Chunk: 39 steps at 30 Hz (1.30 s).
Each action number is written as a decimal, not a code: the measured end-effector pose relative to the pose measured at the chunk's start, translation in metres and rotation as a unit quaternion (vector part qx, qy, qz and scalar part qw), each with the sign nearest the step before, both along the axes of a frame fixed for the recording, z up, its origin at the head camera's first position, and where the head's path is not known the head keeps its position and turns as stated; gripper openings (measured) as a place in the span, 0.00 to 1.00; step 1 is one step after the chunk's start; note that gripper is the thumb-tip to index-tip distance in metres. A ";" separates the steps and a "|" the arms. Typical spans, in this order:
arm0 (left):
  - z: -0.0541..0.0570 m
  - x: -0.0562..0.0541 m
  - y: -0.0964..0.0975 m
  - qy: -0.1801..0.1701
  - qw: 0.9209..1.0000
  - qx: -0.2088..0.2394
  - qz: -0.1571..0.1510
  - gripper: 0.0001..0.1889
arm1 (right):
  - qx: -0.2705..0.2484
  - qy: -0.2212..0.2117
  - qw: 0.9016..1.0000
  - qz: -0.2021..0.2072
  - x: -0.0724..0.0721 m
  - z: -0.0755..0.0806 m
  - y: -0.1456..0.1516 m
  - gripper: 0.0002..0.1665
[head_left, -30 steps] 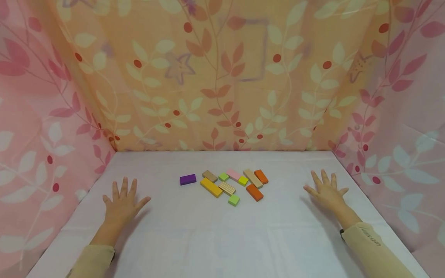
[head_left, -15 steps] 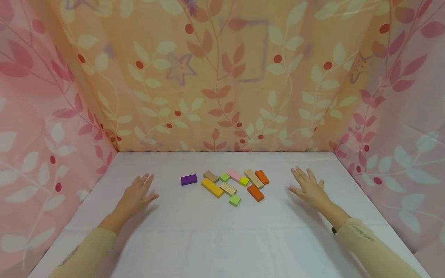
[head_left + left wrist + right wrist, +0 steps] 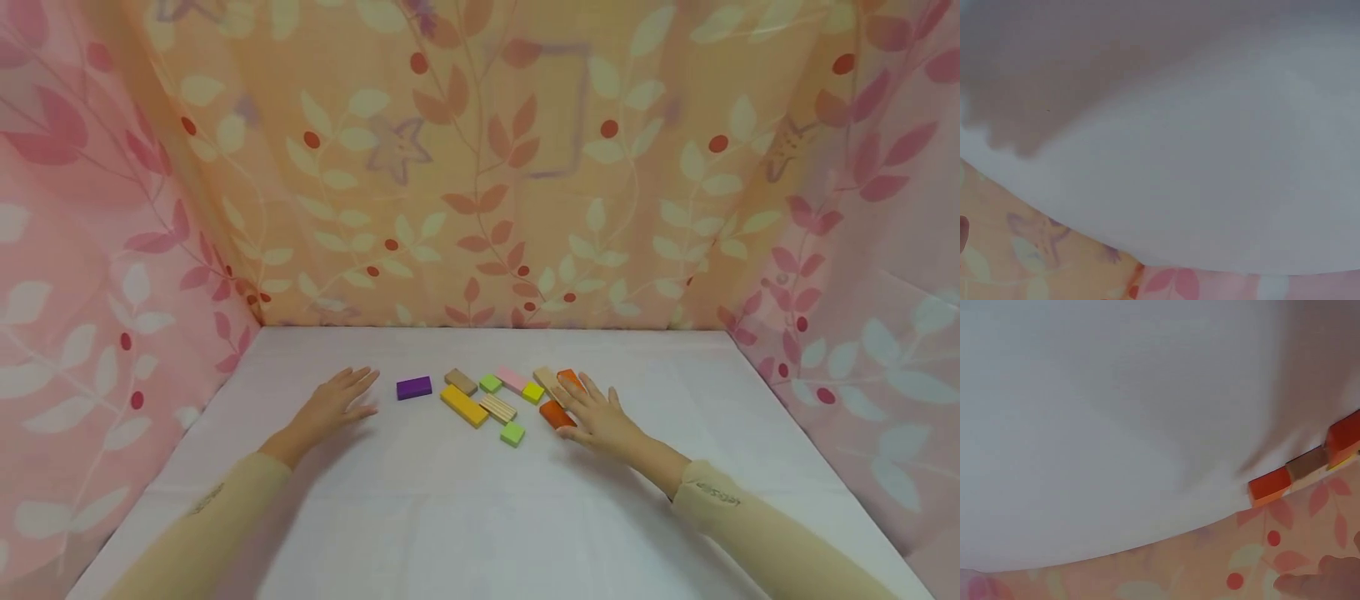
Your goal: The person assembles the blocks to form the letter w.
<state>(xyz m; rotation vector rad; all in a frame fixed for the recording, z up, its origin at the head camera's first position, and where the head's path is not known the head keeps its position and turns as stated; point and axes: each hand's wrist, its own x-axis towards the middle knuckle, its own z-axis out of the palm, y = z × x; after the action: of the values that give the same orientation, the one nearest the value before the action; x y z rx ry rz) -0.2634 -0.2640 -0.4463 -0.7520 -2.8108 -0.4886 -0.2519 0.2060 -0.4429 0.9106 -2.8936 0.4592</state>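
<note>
My left hand (image 3: 330, 408), fingers extended, is just left of a purple block (image 3: 414, 387) in the head view. My right hand (image 3: 603, 423) reaches over two orange blocks, the nearer (image 3: 555, 414) and the farther (image 3: 572, 378), hiding parts of both. Its spread fingers overlap the end of a pale wooden plank (image 3: 544, 379). Left of it lie a yellow block (image 3: 533, 392), a pink block (image 3: 513, 380) and a striped wooden block (image 3: 498, 408). In the right wrist view, fingers (image 3: 1316, 582) show low at the right, apart from an orange block (image 3: 1269, 487).
Farther left lie a long amber block (image 3: 463, 406), a brown block (image 3: 461, 382) and a light green block (image 3: 491, 383). Another green block (image 3: 512, 434) is closest to the front. The white tabletop (image 3: 420, 517) is bordered by floral cloth walls (image 3: 480, 167) behind and on both sides.
Both hands have moved inward: the left one rightward toward the purple block, the right one leftward until it overlaps the orange blocks. The blocks keep their arrangement; the whole view has shifted slightly.
</note>
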 end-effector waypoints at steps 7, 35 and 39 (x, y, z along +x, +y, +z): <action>-0.007 -0.015 0.012 -0.016 1.000 -0.002 -0.016 0.31 | 0.016 0.019 0.997 0.074 -0.003 -0.005 -0.037 0.40; -0.019 -0.064 0.033 -0.020 0.988 -0.115 -0.098 0.21 | 0.132 -0.070 0.982 0.117 -0.016 -0.009 -0.107 0.41; -0.021 -0.066 0.033 0.000 0.987 -0.116 -0.108 0.19 | 0.130 -0.074 0.982 0.115 -0.017 -0.011 -0.108 0.40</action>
<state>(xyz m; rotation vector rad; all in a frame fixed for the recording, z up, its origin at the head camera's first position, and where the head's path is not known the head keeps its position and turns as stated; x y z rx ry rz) -0.3295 -0.2310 -0.4677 -1.1112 -2.8310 -0.1907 -0.2689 0.0976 -0.4535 1.3102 -3.0464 0.1677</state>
